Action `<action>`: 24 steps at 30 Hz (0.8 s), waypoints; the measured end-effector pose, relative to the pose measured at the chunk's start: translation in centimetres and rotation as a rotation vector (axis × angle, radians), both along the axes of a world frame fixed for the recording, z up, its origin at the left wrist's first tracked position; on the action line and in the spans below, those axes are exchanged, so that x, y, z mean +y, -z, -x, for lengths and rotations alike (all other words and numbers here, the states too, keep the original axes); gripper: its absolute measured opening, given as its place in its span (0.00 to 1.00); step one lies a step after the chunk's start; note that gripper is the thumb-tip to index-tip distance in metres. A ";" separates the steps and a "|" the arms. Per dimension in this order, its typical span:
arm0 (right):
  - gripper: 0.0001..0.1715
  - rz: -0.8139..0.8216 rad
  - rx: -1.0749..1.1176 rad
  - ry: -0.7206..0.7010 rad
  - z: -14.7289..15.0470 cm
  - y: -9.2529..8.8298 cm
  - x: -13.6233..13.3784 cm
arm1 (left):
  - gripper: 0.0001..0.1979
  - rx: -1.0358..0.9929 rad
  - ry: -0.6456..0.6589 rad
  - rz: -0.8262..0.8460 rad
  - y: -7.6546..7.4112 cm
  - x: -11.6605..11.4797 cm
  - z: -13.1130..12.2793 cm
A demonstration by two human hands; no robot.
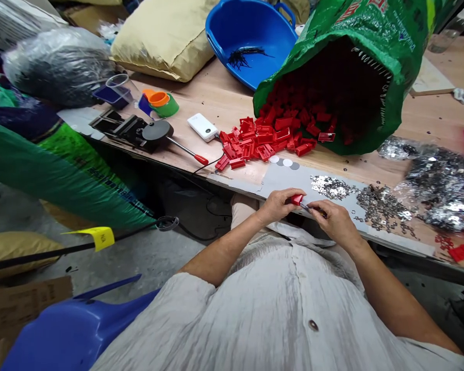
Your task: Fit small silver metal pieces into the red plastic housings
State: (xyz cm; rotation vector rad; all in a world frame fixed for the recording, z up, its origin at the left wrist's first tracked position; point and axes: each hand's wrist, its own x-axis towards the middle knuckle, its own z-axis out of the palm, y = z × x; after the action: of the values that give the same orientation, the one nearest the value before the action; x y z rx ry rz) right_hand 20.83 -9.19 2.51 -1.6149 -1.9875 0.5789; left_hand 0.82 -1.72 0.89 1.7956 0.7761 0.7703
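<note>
At the front edge of the table, my left hand [275, 207] is closed on a small red plastic housing [297, 199]. My right hand [338, 222] grips a slim tool with a metal shaft [304, 207], which looks like a screwdriver; its handle is mostly covered by the fingers. The tip of the shaft meets the near end of the housing, though the exact contact is too small to make out. Beyond my hands lie a pile of shiny flat metal pieces [330, 187] and a pile of darker metal pieces [382, 207]. More red housings [251, 141] spill across the tabletop.
A green woven sack [404, 82] lies open behind the red heap. Further back are a blue basin [263, 56] and a stuffed beige sack [166, 36]. A white power bank [202, 127] and a red-tipped lever press [156, 133] occupy the left. Bagged metal pieces [444, 188] lie right.
</note>
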 end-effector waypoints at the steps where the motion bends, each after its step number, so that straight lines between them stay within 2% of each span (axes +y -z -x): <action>1: 0.11 0.000 -0.001 -0.002 0.0 0.0 0.1 | 0.19 0.002 0.000 0.006 0.0 0.0 0.0; 13: 0.11 0.021 -0.052 -0.017 0.1 0.7 0.4 | 0.17 0.002 0.015 0.021 -0.1 0.3 0.1; 24: 0.11 0.082 -0.261 0.125 2.7 -0.9 0.5 | 0.16 0.036 -0.008 0.024 0.2 0.4 0.0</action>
State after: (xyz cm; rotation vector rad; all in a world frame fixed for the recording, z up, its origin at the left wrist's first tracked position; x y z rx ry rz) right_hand 18.13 -8.71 3.42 -1.9332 -2.0476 0.4249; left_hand 0.85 -1.37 0.70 1.7900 0.8137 0.7328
